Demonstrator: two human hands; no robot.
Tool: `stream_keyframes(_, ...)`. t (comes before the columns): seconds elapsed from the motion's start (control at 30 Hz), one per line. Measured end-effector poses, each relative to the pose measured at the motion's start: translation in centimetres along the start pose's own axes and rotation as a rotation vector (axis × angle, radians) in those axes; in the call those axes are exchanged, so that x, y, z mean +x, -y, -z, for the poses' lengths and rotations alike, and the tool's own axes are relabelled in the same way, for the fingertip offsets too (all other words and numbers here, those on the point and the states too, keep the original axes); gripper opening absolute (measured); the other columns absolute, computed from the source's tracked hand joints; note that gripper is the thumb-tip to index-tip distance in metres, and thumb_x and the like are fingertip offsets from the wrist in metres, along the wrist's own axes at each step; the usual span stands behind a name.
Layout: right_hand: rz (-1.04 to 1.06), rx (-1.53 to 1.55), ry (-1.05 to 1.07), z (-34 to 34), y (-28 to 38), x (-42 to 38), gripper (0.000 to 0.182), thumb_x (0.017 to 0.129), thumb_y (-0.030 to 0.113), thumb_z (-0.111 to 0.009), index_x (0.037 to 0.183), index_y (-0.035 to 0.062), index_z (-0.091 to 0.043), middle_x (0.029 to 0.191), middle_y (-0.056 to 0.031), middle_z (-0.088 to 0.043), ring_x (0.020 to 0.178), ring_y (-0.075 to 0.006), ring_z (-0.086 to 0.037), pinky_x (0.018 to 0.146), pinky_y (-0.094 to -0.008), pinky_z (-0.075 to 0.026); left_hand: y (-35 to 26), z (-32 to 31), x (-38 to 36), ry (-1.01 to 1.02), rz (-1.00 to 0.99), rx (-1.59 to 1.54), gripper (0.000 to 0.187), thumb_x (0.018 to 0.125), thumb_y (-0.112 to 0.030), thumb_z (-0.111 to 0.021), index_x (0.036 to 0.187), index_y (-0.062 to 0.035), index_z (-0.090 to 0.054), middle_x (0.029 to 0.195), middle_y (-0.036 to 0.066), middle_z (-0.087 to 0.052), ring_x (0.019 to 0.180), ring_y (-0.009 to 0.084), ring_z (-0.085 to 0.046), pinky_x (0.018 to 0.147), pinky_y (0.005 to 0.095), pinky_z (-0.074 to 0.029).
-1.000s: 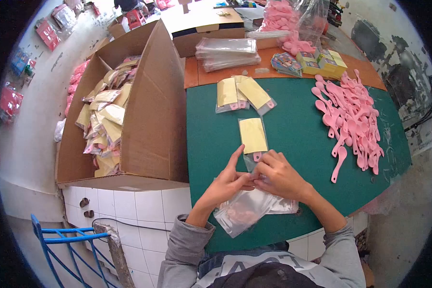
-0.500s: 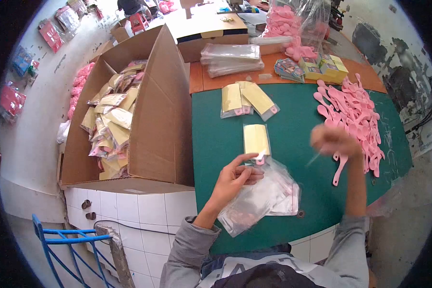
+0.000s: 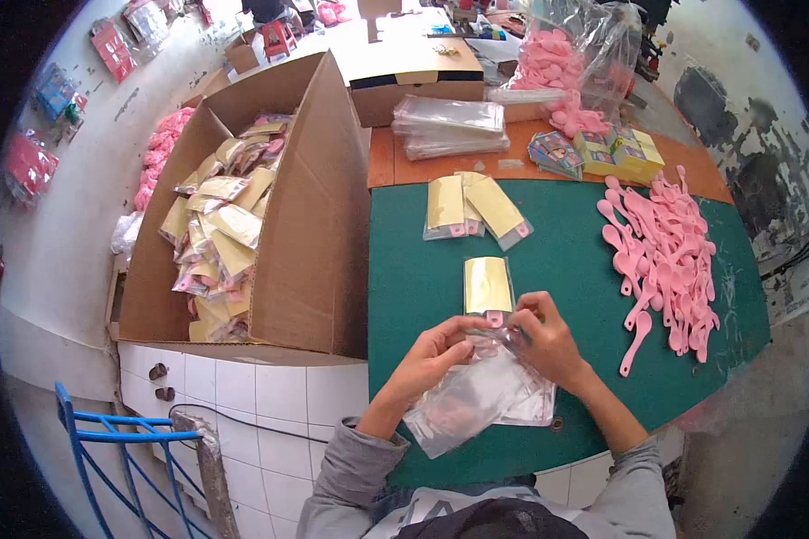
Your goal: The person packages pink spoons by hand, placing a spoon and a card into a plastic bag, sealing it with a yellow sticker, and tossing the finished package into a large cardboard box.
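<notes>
My left hand (image 3: 433,357) and my right hand (image 3: 548,346) meet over a loose stack of clear plastic bags (image 3: 458,409) on the green table. Both have their fingers pinched at the upper edge of a clear bag, partly hidden by the fingers. Just beyond the fingertips lies a filled bag with a yellow card (image 3: 488,286), a pink handle end showing at its near side. Farther back, several similar packets (image 3: 476,207) overlap. To the right of my right hand, one pink spoon (image 3: 636,345) lies at the near edge of a heap of pink spoons (image 3: 670,242).
A tall cardboard box (image 3: 310,225) full of packed bags stands left of the table (image 3: 566,234). Along the orange back strip sit stacked clear bags (image 3: 449,126), printed cards (image 3: 555,154) and yellow card stacks (image 3: 636,160). A blue metal frame (image 3: 135,437) stands at lower left.
My right hand has come left from beside the spoon heap to the bags, meeting my left hand. A thin clear strip seen trailing under it before no longer shows. The view has shifted slightly.
</notes>
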State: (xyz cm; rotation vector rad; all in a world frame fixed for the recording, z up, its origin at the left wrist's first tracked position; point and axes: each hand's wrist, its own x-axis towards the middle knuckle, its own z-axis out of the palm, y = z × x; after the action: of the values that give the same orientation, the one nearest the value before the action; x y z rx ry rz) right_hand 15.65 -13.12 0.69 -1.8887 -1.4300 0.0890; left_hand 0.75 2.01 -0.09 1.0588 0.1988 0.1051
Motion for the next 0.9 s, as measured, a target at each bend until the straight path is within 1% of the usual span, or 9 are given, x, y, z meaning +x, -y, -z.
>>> stream_keyframes(0.03,-0.009,0.048,-0.015,-0.1,-0.2,-0.3,0.019,0.071,0.001,-0.066,0.087,0.0036,-0.056,0.095,-0.0124,-0.049,0.087,-0.0246,-0.058,0.077,-0.0347,-0.05,-0.1,-0.1,0.0,0.017,-0.011,-0.049,0.019,0.091,-0.006,-0.048,0.108,0.0,-0.055,0.101,0.009,-0.061,0.092,0.0112,-0.058,0.079,0.0263,-0.048)
stream_keyframes(0.13,-0.031,0.151,-0.017,0.7,-0.9,-0.7,0.023,0.065,-0.005,-0.069,0.082,0.0041,-0.057,0.096,-0.0101,-0.048,0.087,-0.0216,-0.057,0.074,-0.0312,-0.05,0.3,-0.7,0.3,-0.197,-0.033,0.369,0.015,0.087,-0.005,-0.055,0.101,-0.0005,-0.056,0.097,0.009,-0.061,0.085,0.0132,-0.061,0.07,0.0262,-0.051)
stream_keyframes(0.23,-0.031,0.185,0.009,1.0,-0.8,-0.5,0.023,0.064,-0.005,-0.07,0.08,0.0039,-0.057,0.099,-0.0091,-0.048,0.089,-0.0203,-0.055,0.075,-0.03,-0.049,0.3,-1.0,1.0,-0.131,-0.156,0.767,0.019,0.081,0.003,-0.058,0.099,-0.0022,-0.054,0.093,0.011,-0.061,0.075,0.0168,-0.064,0.063,0.0301,-0.053)
stream_keyframes(0.27,-0.014,0.172,0.015,1.5,-0.9,-0.2,0.021,0.066,-0.005,-0.069,0.081,0.0036,-0.057,0.098,-0.0092,-0.048,0.088,-0.0192,-0.056,0.072,-0.0295,-0.051,1.1,-0.6,1.3,-0.144,-0.269,0.789,0.016,0.08,-0.002,-0.061,0.095,-0.0023,-0.055,0.089,0.011,-0.06,0.075,0.0197,-0.065,0.061,0.0284,-0.054)
stream_keyframes(0.3,0.001,0.158,0.019,1.7,-1.0,-0.1,0.019,0.068,-0.004,-0.069,0.081,0.0032,-0.057,0.098,-0.0094,-0.048,0.088,-0.0181,-0.057,0.069,-0.029,-0.052,1.1,-0.5,1.3,-0.155,-0.237,0.767,0.016,0.08,-0.002,-0.061,0.094,-0.002,-0.055,0.088,0.011,-0.06,0.075,0.0197,-0.064,0.061,0.0282,-0.054)
stream_keyframes(0.5,-0.602,0.996,0.044,0.2,-1.2,-1.0,0.012,0.086,0.007,-0.06,0.085,-0.0024,-0.052,0.088,-0.0068,-0.055,0.08,-0.0114,-0.059,0.068,-0.0252,-0.054,1.2,-0.6,1.5,-0.196,-0.181,0.785,0.014,0.082,-0.009,-0.064,0.09,0.0014,-0.059,0.085,0.008,-0.059,0.075,0.0138,-0.062,0.06,0.0255,-0.055)
stream_keyframes(0.6,-0.65,0.942,-0.016,0.0,-1.0,-0.7,0.013,0.088,0.007,-0.056,0.089,-0.0035,-0.049,0.079,-0.007,-0.057,0.069,-0.0128,-0.061,0.062,-0.0256,-0.055,0.7,-0.9,1.6,-0.23,-0.163,0.809,0.013,0.082,-0.009,-0.064,0.088,0.0016,-0.06,0.085,0.008,-0.059,0.072,0.0132,-0.062,0.06,0.0251,-0.054)
stream_keyframes(0.77,-0.713,0.85,-0.089,-0.9,-1.2,-0.8,0.012,0.087,0.004,-0.057,0.089,-0.0025,-0.047,0.077,-0.0086,-0.058,0.063,-0.0141,-0.062,0.055,-0.0267,-0.055,1.5,-0.9,1.9,-0.323,-0.135,0.829,0.016,0.081,-0.011,-0.066,0.087,0.0017,-0.059,0.083,0.006,-0.06,0.07,0.0118,-0.061,0.059,0.0246,-0.053)
stream_keyframes(0.9,-0.722,0.866,-0.193,-1.1,-0.8,-0.5,0.011,0.086,0.001,-0.057,0.088,-0.002,-0.046,0.077,-0.0097,-0.058,0.063,-0.0149,-0.062,0.055,-0.0273,-0.056,1.3,-1.0,2.1,-0.374,-0.006,0.604,0.019,0.081,-0.009,-0.066,0.093,0.0002,-0.055,0.085,0.005,-0.06,0.074,0.0101,-0.06,0.066,0.0237,-0.052)
